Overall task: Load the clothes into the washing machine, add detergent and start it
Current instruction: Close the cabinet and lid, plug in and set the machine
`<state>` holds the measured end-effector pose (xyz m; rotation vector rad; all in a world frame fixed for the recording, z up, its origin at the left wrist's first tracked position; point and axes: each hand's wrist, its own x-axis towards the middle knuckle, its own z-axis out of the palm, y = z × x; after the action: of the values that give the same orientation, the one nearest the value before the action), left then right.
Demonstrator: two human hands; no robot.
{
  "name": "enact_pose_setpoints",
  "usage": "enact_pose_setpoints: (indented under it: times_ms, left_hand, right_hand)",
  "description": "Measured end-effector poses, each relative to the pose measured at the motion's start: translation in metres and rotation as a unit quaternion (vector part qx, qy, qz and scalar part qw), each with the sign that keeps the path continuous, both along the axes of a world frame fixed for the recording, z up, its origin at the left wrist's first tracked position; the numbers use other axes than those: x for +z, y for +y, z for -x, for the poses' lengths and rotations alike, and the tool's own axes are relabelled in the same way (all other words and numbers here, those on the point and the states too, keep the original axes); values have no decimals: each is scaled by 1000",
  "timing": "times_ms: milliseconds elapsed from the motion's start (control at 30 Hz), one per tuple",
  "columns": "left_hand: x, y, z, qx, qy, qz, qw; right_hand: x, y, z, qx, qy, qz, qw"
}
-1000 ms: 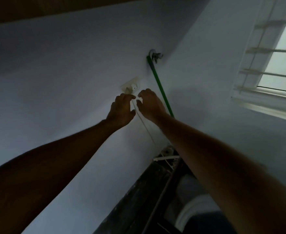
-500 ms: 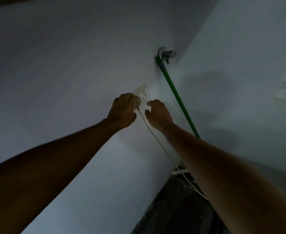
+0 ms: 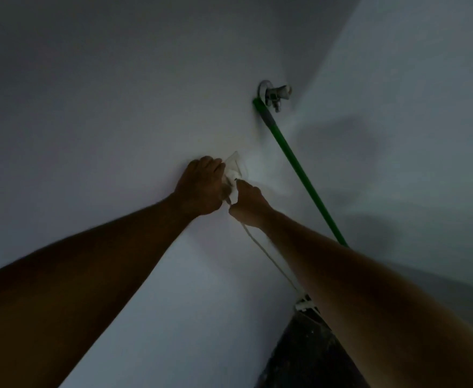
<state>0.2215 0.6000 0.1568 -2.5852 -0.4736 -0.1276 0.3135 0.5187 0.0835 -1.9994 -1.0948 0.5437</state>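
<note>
Hands (image 3: pixel 201 189) (image 3: pixel 247 201) at wall socket (image 3: pixel 236 165), gripping plug (image 3: pixel 231 186)

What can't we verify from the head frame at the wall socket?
- Plug seating: head view, left hand and right hand cover most of the wall socket.
- White cord: lower end hidden behind the right forearm.
- Washing machine, clothes, detergent: outside the frame.
- Tap setting: too small and dim.
- Green hose: lower end hidden behind the forearm.
</note>
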Motion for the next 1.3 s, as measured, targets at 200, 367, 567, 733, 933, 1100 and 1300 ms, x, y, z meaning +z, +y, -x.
enact_pose_setpoints:
  times_ms: [200,367,567,733,933,1100,1300]
  left_hand:
    - [-9,19,-1,-16,44,-66,997]
    - [-10,23,-2,-10,33,-61,998]
    - [-7,16,-14,17,40,-81,996]
    - [-8,18,-15,16,35,-84,996]
    - [-9,20,-15,14,37,-78,996]
    - [-7,22,-16,19,46,-67,996]
    - [-6,19,-15,16,39,-53,998]
  right_hand:
    - [-10,21,-1,-21,-11,-25,999]
    - [-13,24,-5,-26,-26,-40,999]
    - [-18,26,2,-37,-34,-47,998]
    - [-20,27,10,-41,-16,-65,997]
    - [-22,24,9,-35,-13,-71,997]
    - [-20,23,11,-31,-3,-62,998]
    - [-10,26,12,-35,86,-52,994]
